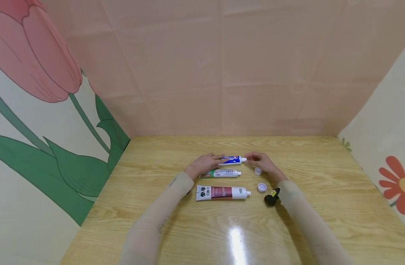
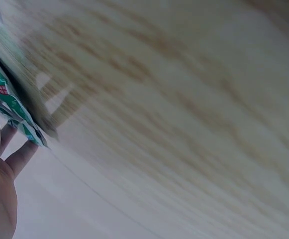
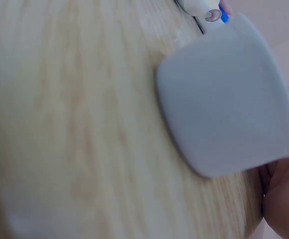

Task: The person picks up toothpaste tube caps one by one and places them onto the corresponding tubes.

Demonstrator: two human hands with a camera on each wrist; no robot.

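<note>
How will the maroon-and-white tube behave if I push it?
The maroon-and-white tube should slide rather than roll, given its broad, crimped end. Its squeeze-tube shape suggests the body may dent under pressure. Its bare nozzle could ooze, with no cap on it.

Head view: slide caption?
Left hand on blue toothpaste tube, right hand at its white tip; green-and-white tube, maroon-and-white tube, two loose caps nearer.

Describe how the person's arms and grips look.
The left sleeve and right sleeve are long and pale beige; the left carries small dark lettering near its cuff. A black device with a yellow patch shows by the right cuff. Left grip and right grip are ungloved.
</note>
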